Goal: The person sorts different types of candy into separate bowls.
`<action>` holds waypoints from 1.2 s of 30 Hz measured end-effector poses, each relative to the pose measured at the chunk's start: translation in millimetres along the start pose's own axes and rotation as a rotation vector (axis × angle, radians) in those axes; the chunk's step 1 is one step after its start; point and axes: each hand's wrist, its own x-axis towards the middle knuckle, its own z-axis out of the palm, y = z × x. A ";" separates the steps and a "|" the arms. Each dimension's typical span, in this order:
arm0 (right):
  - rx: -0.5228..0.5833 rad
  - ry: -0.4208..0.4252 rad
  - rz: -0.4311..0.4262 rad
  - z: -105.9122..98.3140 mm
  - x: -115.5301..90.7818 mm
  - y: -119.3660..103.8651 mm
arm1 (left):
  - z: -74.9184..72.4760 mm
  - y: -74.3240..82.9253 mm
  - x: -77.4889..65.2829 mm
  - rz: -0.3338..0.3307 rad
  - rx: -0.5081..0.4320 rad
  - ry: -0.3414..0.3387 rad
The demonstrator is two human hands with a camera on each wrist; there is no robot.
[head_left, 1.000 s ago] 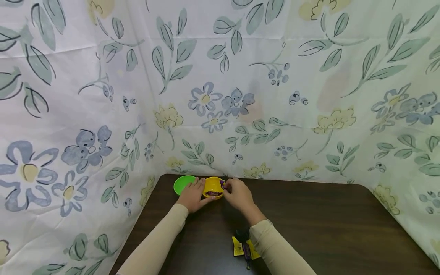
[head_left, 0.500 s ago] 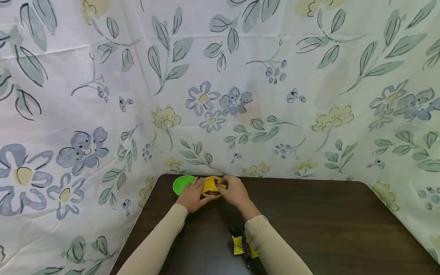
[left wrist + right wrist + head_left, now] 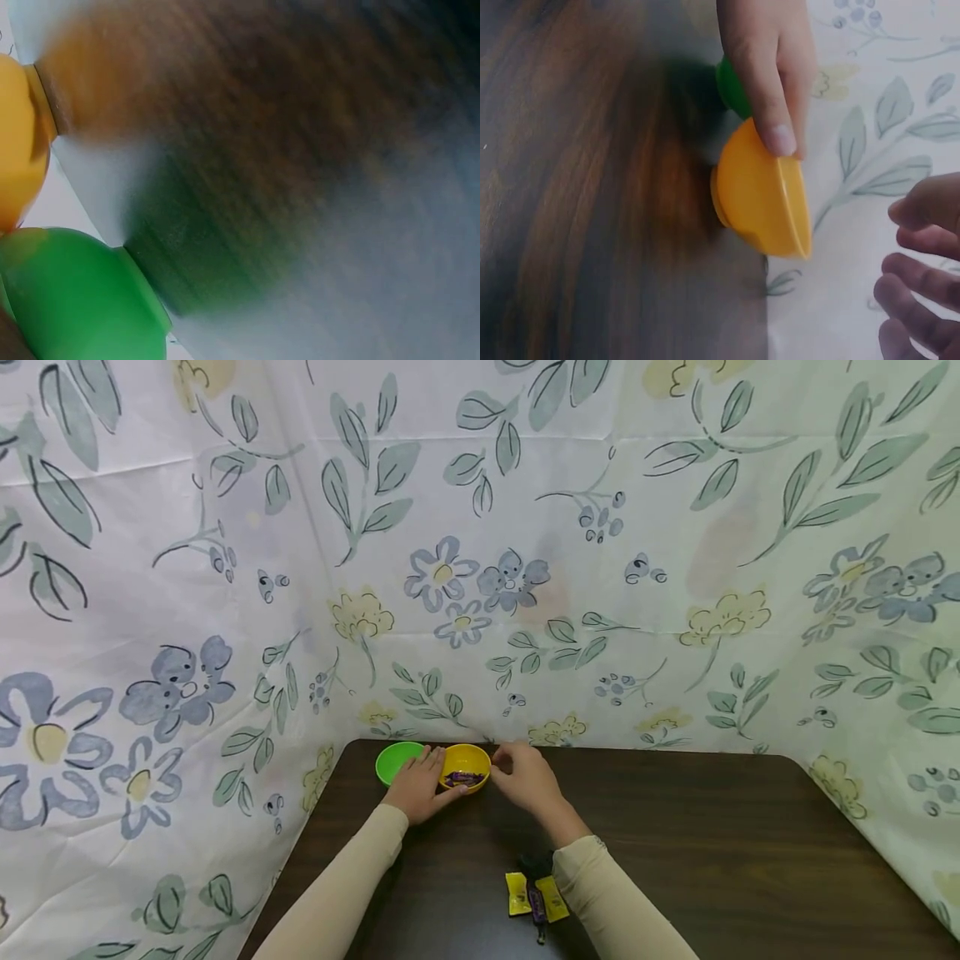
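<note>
A yellow bowl [image 3: 463, 757] and a green bowl [image 3: 393, 762] stand side by side at the table's far left. Purple-wrapped candies [image 3: 465, 777] lie in the yellow one. My left hand [image 3: 417, 789] rests across both bowls, fingers straight, its thumb touching the yellow rim, as the right wrist view also shows. Just right of the yellow bowl is my right hand [image 3: 528, 779], fingers loosely bent with nothing visible in them. In the left wrist view only the outer walls of the yellow bowl [image 3: 19, 142] and green bowl [image 3: 82, 292] appear.
Nearer on the dark wooden table [image 3: 720, 843] lie two yellow packets [image 3: 517, 894], a purple-wrapped candy [image 3: 537, 902] and a black item [image 3: 534, 864], partly beside the right sleeve. A flower-patterned cloth [image 3: 570, 568] hangs behind and at the sides.
My right hand brought a purple-wrapped candy over the yellow bowl, let it go inside, and drew back right. My left hand stayed at the bowls.
</note>
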 end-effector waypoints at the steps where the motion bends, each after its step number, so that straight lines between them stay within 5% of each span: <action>1: -0.002 -0.002 0.002 -1.9 -1.5 0.2 | 0.4 -0.3 0.2 -0.001 -0.002 0.002; 24: -0.017 -0.066 -0.046 -33.1 -72.6 12.9 | -0.7 1.7 -1.0 -0.007 -0.030 0.011; 36: 0.061 -0.353 -0.083 -30.3 -126.7 30.9 | -0.6 2.2 -2.3 -0.010 -0.030 -0.004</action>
